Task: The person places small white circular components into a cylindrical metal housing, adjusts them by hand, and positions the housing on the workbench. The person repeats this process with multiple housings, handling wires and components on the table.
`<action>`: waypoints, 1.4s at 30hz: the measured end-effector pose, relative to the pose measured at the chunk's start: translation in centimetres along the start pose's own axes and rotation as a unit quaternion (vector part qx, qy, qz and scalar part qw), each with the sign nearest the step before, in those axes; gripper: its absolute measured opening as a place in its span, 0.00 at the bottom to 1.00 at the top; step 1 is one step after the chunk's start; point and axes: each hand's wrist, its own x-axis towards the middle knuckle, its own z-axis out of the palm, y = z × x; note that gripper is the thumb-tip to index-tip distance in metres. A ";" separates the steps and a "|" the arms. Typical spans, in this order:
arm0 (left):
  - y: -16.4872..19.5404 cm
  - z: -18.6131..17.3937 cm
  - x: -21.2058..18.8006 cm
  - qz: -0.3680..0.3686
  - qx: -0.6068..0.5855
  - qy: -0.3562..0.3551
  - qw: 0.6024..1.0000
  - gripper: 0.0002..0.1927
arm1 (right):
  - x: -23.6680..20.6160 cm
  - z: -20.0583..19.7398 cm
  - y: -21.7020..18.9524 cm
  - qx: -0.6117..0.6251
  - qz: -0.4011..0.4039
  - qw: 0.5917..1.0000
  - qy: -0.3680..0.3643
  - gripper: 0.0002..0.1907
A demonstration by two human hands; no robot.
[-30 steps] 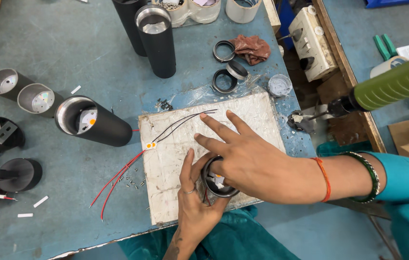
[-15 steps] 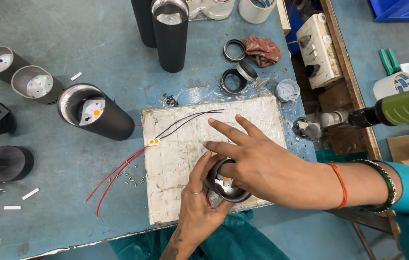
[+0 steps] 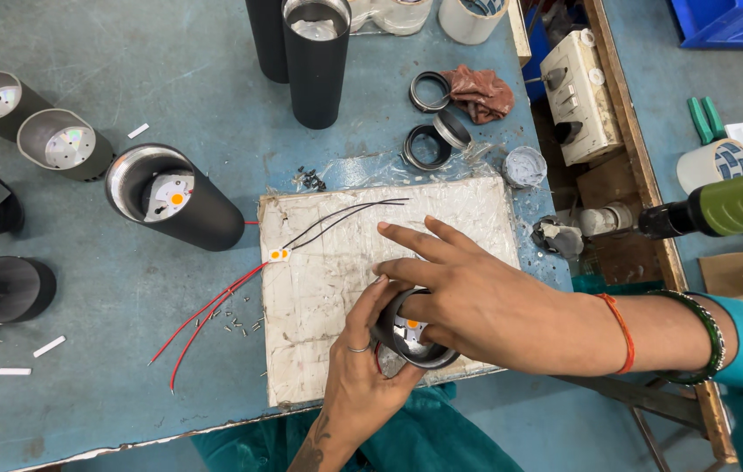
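My left hand [image 3: 362, 371] grips a short black cylindrical lamp housing [image 3: 411, 341] from below, near the front edge of a white plastic-wrapped board [image 3: 327, 271]. My right hand [image 3: 467, 293] lies over the housing's top, thumb and fingers reaching into its opening, where a small orange LED chip shows; the index and middle fingers are stretched out. On the board lies a small LED chip [image 3: 279, 254] with black wires [image 3: 345, 214] and red wires [image 3: 209, 310] trailing off to the left.
A black lamp cylinder [image 3: 174, 199] lies on its side left of the board. Two tall black tubes [image 3: 314, 57] stand at the back. Silver reflector cups [image 3: 61, 144], black rings [image 3: 428, 144], a brown rag [image 3: 481, 92], loose screws [image 3: 236, 322], a green power tool [image 3: 730, 205] at right.
The view has shifted a little. My hands and the housing have stayed near the board's front edge, the right hand settling further over the opening.
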 end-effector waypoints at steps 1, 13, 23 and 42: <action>0.0 0.0 0.0 0.001 -0.004 0.001 1.000 0.51 | -0.1 0.0 0.1 0.005 -0.003 1.000 0.002 0.15; -0.4 0.8 -0.1 -0.006 -0.018 0.036 0.999 0.47 | 0.4 -0.5 2.0 0.071 -0.051 0.996 -0.020 0.04; -1.7 1.5 -0.1 0.002 -0.003 0.049 0.999 0.48 | 0.2 -0.3 2.9 0.082 -0.064 0.994 -0.027 0.06; -1.4 1.3 -0.1 -0.011 -0.002 0.041 0.999 0.47 | -0.4 0.2 2.2 0.035 -0.023 0.999 -0.006 0.08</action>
